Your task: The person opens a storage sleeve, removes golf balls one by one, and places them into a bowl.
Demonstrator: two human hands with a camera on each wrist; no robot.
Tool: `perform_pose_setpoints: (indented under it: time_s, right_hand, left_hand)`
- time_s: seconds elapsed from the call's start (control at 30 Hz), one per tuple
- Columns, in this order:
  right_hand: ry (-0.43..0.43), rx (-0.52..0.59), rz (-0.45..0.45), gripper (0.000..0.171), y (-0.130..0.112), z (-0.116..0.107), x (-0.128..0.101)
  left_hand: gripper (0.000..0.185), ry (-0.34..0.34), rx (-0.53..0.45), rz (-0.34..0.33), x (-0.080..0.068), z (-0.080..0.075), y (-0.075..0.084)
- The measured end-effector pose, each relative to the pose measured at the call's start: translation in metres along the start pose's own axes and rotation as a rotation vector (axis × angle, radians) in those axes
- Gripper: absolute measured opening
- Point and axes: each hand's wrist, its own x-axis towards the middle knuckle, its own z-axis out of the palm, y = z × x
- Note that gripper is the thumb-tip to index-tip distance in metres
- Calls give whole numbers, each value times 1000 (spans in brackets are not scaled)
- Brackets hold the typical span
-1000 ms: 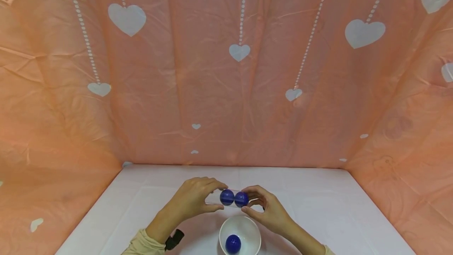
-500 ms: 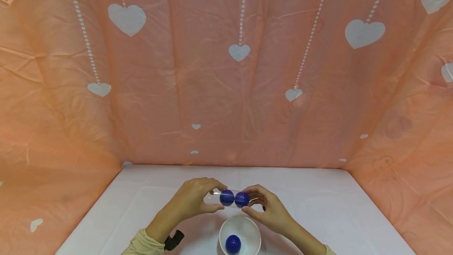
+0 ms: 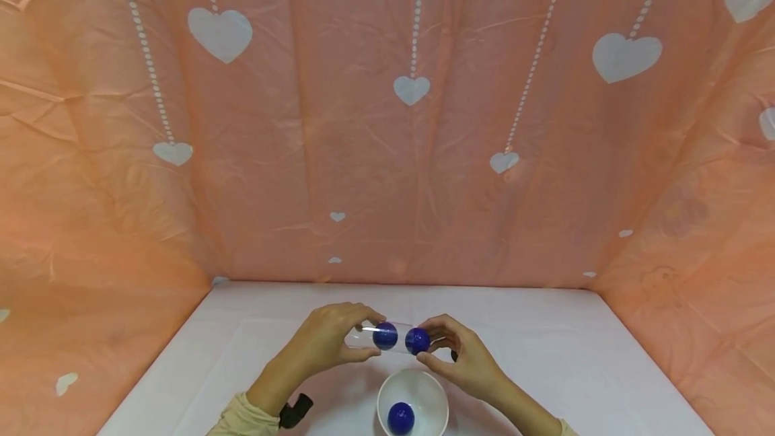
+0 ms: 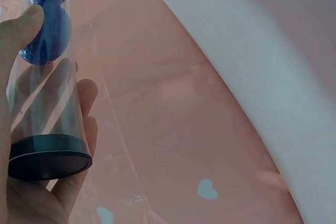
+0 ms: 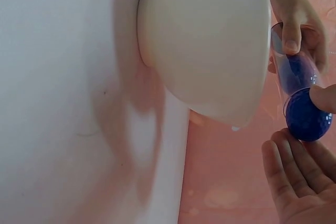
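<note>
Above the white round bowl [image 3: 413,392], the left hand [image 3: 323,342] grips a clear plastic tube with a black cap [image 3: 371,338], held level, one blue ball [image 3: 385,336] inside. The right hand [image 3: 463,355] pinches a second blue ball [image 3: 417,340] at the tube's mouth. A third blue ball [image 3: 401,418] sits inside the bowl.

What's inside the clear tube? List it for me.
The clear tube holds one blue ball; a second blue ball sits at its mouth. The left hand covers part.
</note>
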Motion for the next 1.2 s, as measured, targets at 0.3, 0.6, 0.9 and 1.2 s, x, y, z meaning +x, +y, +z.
perform_pose_setpoints:
  time_s: [0.3,0.6,0.9,1.2]
  right_hand:
    - [10,-53,6,34,-3,-4,-6]
    - [6,-105,4,33,-3,-7,-17]
    - [-18,-200,-70,35,-9,-16,-20]
    - [-67,-197,-73,34,-10,-16,-21]
  left_hand:
    - [47,20,-21,8,-3,2,-3]
    - [48,24,-24,-6,-5,3,-2]
    - [48,39,-12,-1,-5,3,-3]
    - [47,23,-6,-7,-3,1,-4]
